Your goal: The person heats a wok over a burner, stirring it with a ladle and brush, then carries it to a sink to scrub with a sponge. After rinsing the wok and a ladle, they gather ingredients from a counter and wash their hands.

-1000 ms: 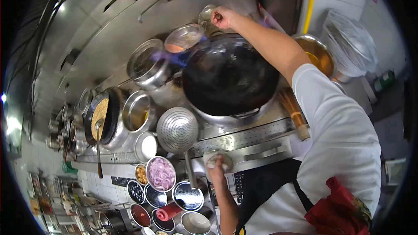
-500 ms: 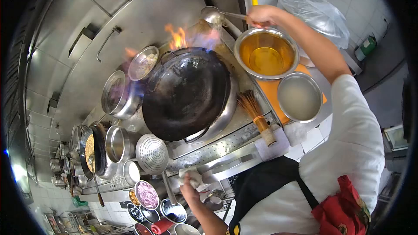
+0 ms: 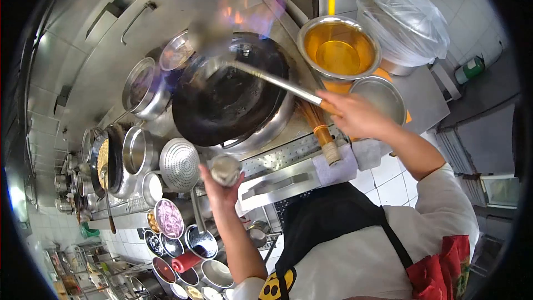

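Note:
My right hand grips the wooden end of a long-handled ladle. The shaft slants up and left across a large black wok, and the ladle's bowl is blurred above the wok's far side. Dark, shiny metal shows inside the wok. Just in front of the wok, my left hand is raised with its fingers and thumb around a crumpled greyish cloth. A metal bowl of yellow oil stands to the wok's right. Below the ladle handle lies a bamboo brush.
Flames rise behind the wok. A perforated skimmer lies left of my left hand, near a bowl of sliced pink onion. Another metal bowl sits behind my right hand. A plastic-covered pot stands at the back right.
My right hand has come down and nearer from beyond the oil bowl, swinging the ladle left over the wok. My left hand has lifted with the cloth. The camera view has shifted slightly.

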